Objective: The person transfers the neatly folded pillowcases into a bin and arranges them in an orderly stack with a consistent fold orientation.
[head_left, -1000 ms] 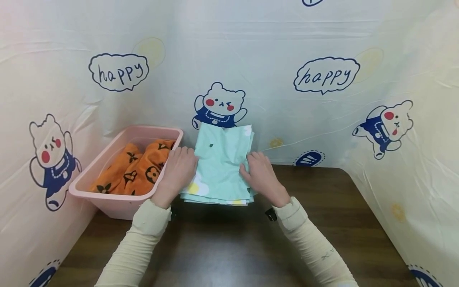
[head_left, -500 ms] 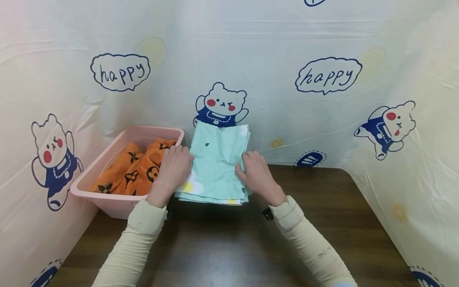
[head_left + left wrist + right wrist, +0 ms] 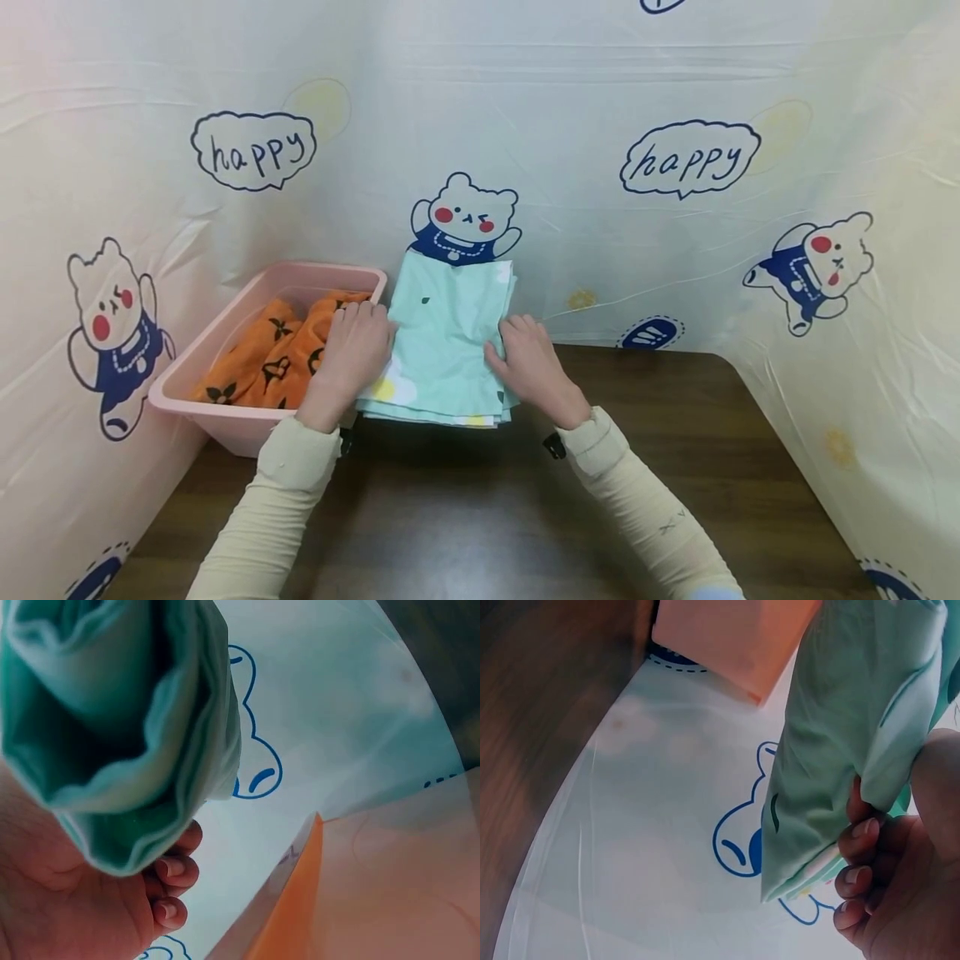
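A folded mint-green cloth (image 3: 442,342) with white and yellow patches is held up above the table by both hands. My left hand (image 3: 354,350) grips its left edge, and my right hand (image 3: 531,358) grips the right edge with the thumb on top. In the left wrist view, the thick folded layers of the cloth (image 3: 127,735) bulge over the palm, with the fingertips curled beneath. The right wrist view shows the fingers curled under the folded cloth (image 3: 840,727). Close to the left hand stands a pink plastic basin (image 3: 217,429), with an orange cloth (image 3: 258,367) with dark motifs inside.
A dark wooden table (image 3: 465,517) lies under the hands. White printed sheeting (image 3: 570,100) with bear figures hangs behind and along both sides. The basin stands at the table's left rear, against the sheeting.
Both hands have shifted a little to the left together, carrying the folded cloth nearer the basin. Their hold on its edges looks the same, and the basin has not moved.
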Available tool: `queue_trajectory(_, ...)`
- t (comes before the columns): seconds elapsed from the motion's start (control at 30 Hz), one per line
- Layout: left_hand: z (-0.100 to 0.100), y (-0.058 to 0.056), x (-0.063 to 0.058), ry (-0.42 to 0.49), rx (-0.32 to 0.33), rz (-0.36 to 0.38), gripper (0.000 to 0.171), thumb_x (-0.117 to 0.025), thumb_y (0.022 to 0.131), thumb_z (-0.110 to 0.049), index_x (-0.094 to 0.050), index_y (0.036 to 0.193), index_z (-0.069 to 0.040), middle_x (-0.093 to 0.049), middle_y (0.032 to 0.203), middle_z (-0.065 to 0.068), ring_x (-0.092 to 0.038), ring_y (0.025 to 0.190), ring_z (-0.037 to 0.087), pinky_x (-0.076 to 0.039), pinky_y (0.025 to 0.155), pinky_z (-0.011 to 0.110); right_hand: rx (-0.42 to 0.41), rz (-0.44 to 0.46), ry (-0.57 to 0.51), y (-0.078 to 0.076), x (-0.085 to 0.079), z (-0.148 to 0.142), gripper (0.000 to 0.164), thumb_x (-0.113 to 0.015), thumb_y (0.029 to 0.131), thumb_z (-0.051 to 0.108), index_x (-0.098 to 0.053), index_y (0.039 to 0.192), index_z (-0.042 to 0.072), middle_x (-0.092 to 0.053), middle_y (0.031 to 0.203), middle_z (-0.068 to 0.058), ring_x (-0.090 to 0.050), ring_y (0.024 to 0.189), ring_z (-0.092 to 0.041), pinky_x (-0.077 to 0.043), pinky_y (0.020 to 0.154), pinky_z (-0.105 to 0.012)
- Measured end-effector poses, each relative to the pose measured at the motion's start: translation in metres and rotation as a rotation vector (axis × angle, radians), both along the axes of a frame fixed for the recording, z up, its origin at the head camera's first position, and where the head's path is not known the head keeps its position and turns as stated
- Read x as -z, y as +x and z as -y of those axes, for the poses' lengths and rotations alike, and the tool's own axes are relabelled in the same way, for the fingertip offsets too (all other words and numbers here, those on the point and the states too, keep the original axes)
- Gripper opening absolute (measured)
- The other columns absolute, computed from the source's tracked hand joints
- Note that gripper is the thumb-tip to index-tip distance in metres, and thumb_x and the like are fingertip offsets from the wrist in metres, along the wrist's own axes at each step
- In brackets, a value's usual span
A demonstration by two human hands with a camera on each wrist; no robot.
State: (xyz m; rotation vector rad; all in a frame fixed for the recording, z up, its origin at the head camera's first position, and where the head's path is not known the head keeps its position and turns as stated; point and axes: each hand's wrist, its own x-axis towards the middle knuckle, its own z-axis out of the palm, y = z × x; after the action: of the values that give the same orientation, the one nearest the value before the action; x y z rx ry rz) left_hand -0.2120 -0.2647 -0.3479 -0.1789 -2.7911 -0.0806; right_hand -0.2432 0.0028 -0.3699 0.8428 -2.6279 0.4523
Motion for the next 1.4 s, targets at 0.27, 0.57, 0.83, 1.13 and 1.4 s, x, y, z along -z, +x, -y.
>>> queue_trajectory(0.27, 0.008, 0.003, -0.002, -0.014, 0.006, -0.032, 0.034, -0.054, 0.106, -0.024, -0.058, 0.098, 0.008, -0.054, 0.084, 0.017, -0.048, 0.079, 0.034, -0.036, 0.073, 0.041, -0.024, -0.020, -0.013, -0.001, 0.001, 0.006, 0.028, -0.057, 0.102, 0.029, -0.059, 0.089, 0.005, -0.048, 0.076, -0.004, -0.042, 0.073, -0.022, -0.036, 0.067, -0.034)
queue_trajectory(0.57, 0.015, 0.005, -0.009, -0.045, 0.005, -0.042, 0.033, -0.054, 0.106, -0.023, -0.058, 0.100, 0.009, -0.053, 0.084, 0.017, -0.047, 0.079, 0.034, -0.037, 0.073, 0.041, -0.029, 0.037, -0.005, 0.001, -0.005, 0.016, 0.028, -0.057, 0.103, 0.030, -0.060, 0.093, 0.005, -0.048, 0.078, -0.004, -0.044, 0.076, -0.022, -0.039, 0.072, -0.034)
queue_trajectory(0.83, 0.025, 0.007, -0.015, -0.033, 0.004, -0.061, 0.033, -0.054, 0.105, -0.023, -0.057, 0.099, 0.009, -0.054, 0.084, 0.019, -0.049, 0.080, 0.034, -0.040, 0.074, 0.043, -0.057, 0.029, -0.032, 0.000, -0.005, 0.023, 0.026, -0.056, 0.101, 0.026, -0.054, 0.084, 0.007, -0.046, 0.075, -0.004, -0.042, 0.074, -0.021, -0.037, 0.070, -0.033)
queue_trajectory(1.13, 0.033, 0.007, -0.017, -0.023, -0.022, -0.043, 0.034, -0.053, 0.106, -0.023, -0.057, 0.103, 0.011, -0.055, 0.089, 0.021, -0.048, 0.082, 0.035, -0.040, 0.075, 0.045, -0.075, 0.009, -0.013, -0.004, -0.004, 0.030, 0.025, -0.054, 0.101, 0.026, -0.053, 0.084, 0.008, -0.046, 0.076, -0.004, -0.042, 0.073, -0.021, -0.036, 0.068, -0.032)
queue_trajectory(1.4, 0.038, 0.009, -0.017, -0.030, -0.024, -0.069, 0.032, -0.055, 0.105, -0.022, -0.057, 0.103, 0.011, -0.053, 0.084, 0.019, -0.047, 0.079, 0.035, -0.039, 0.074, 0.044, -0.092, -0.002, -0.010, -0.009, -0.004, 0.037, 0.025, -0.054, 0.102, 0.028, -0.056, 0.087, 0.008, -0.046, 0.076, -0.002, -0.042, 0.073, -0.019, -0.036, 0.068, -0.030)
